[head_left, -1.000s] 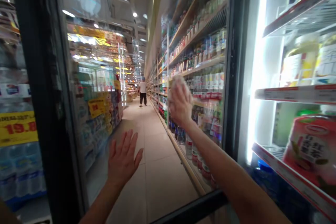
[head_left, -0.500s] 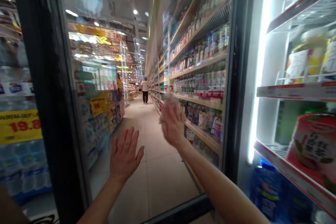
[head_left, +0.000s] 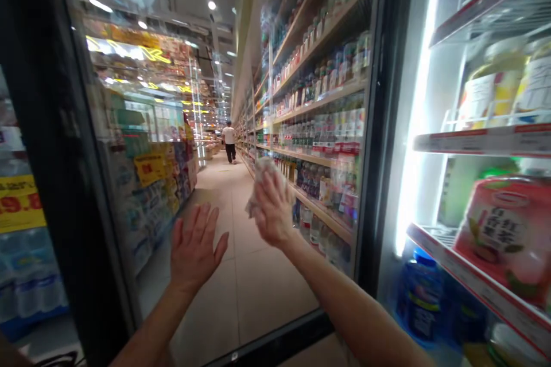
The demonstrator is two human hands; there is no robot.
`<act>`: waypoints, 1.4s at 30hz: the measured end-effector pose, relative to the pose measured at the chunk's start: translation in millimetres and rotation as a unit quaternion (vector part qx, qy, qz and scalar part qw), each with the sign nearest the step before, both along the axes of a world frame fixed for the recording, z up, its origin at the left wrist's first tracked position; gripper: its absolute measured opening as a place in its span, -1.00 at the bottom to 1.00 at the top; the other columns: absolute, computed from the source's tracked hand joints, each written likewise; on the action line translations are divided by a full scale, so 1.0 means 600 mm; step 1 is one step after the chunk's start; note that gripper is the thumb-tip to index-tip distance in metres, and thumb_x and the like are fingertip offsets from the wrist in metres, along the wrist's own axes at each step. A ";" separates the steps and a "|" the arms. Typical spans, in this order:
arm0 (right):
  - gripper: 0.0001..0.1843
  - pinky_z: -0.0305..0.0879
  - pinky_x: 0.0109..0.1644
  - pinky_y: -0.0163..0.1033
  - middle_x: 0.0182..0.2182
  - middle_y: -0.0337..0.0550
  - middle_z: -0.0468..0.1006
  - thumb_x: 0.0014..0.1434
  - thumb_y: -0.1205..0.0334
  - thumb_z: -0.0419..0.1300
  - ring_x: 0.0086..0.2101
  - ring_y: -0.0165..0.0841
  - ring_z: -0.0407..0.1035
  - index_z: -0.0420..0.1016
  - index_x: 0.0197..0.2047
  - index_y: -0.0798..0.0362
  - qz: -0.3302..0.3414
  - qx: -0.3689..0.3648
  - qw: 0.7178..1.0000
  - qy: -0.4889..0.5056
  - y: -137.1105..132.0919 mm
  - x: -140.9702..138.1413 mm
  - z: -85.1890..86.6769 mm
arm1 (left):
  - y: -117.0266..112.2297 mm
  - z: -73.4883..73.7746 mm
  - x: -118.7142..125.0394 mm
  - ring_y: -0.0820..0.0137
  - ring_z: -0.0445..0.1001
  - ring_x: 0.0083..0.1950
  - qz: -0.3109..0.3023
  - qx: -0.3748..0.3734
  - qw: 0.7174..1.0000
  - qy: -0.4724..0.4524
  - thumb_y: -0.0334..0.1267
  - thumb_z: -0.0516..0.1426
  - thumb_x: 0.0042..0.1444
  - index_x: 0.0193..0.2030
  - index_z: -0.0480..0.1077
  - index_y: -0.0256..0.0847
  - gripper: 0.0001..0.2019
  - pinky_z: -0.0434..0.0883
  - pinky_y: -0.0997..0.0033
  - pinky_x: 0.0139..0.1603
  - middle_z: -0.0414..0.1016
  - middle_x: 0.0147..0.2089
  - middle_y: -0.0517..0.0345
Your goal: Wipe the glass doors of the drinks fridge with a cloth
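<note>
A glass door (head_left: 206, 304) in a black frame stands before me, with the aisle showing through it. Pressed flat to the pane under my right hand (head_left: 274, 209) is a pale, crumpled cloth (head_left: 255, 192), its edges sticking out past the fingers. My left hand (head_left: 193, 249) is raised lower down and to the left, palm toward the glass, fingers stretched and slightly spread, holding nothing. Whether its palm touches the pane I cannot tell.
On the right, lit cooler shelves (head_left: 482, 143) hold bottles and a red drink pack (head_left: 505, 229). Shelves of bottles (head_left: 322, 103) line the aisle beyond the glass. A person (head_left: 229, 142) is far down the aisle. A yellow price sign (head_left: 19, 203) is at left.
My right hand and the cloth have shifted slightly left and down across the glass. The left hand keeps its open pose. The whole view has moved a little, and the distant person's legs have changed stance.
</note>
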State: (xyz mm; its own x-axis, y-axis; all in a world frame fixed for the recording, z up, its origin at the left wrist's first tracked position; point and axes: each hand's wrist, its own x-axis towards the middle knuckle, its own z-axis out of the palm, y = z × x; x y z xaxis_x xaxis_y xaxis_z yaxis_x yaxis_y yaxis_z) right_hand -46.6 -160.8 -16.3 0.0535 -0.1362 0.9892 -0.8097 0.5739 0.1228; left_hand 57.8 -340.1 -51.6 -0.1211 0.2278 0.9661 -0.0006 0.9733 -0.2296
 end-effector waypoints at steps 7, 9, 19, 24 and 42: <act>-0.37 0.00 0.30 -0.04 0.34 -0.03 -0.03 0.29 0.18 -0.34 0.31 -0.33 -0.14 -0.39 0.38 0.10 0.212 0.044 0.971 -0.105 -0.026 0.069 -0.015 | 0.075 0.067 -0.027 0.21 -0.12 0.41 -0.039 -0.064 0.997 -0.033 -0.14 0.01 0.19 0.38 -0.25 -0.30 -0.29 -0.02 0.10 0.34 -0.03 0.38 -0.15; -0.38 0.09 0.26 -0.08 0.34 -0.03 -0.04 0.28 0.24 -0.37 0.28 -0.37 -0.05 -0.40 0.38 0.08 0.206 -0.033 0.973 -0.101 0.004 0.045 0.000 | 0.103 0.087 -0.047 0.21 -0.12 0.41 -0.012 -0.083 0.995 -0.055 -0.09 -0.02 0.20 0.36 -0.15 -0.35 -0.32 -0.08 0.12 0.35 0.06 0.35 -0.17; -0.35 -0.14 0.29 0.16 0.28 0.00 0.12 0.24 0.22 -0.14 0.31 -0.18 -0.18 -0.20 0.37 -0.05 -0.065 -0.092 0.994 0.004 0.055 -0.044 0.010 | -0.007 0.234 0.009 0.18 -0.17 0.42 0.080 -0.061 0.994 0.032 -0.25 0.00 0.13 0.28 0.04 -0.40 -0.42 -0.15 0.03 0.37 -0.01 0.37 -0.17; -0.36 -0.16 0.30 0.13 0.27 -0.02 0.15 0.22 0.26 -0.12 0.30 -0.21 -0.13 -0.15 0.36 -0.03 -0.043 -0.096 0.994 0.015 0.062 -0.040 0.009 | 0.061 0.052 -0.008 0.43 -0.17 0.42 0.013 -0.357 0.920 -0.163 -0.21 -0.08 0.20 0.19 0.23 -0.17 -0.57 -0.12 0.36 0.39 0.15 0.33 0.18; -0.38 -0.12 0.31 0.10 0.26 -0.02 0.19 0.23 0.27 -0.15 0.29 -0.24 -0.08 -0.11 0.35 -0.04 -0.035 -0.102 0.994 0.017 0.061 -0.047 0.005 | 0.079 0.115 -0.036 0.40 -0.12 0.41 -0.015 -0.399 0.897 -0.190 -0.20 -0.09 0.20 0.26 0.13 -0.26 -0.51 -0.24 0.26 0.39 0.09 0.35 0.11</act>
State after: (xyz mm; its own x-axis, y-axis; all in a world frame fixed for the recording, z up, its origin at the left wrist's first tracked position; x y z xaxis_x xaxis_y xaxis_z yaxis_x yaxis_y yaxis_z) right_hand -74.6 -124.0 -13.1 0.0842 0.0628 0.9945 -0.7649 0.6437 0.0241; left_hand 36.0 -292.5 17.2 -0.3895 0.8372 0.3840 0.2479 0.4968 -0.8317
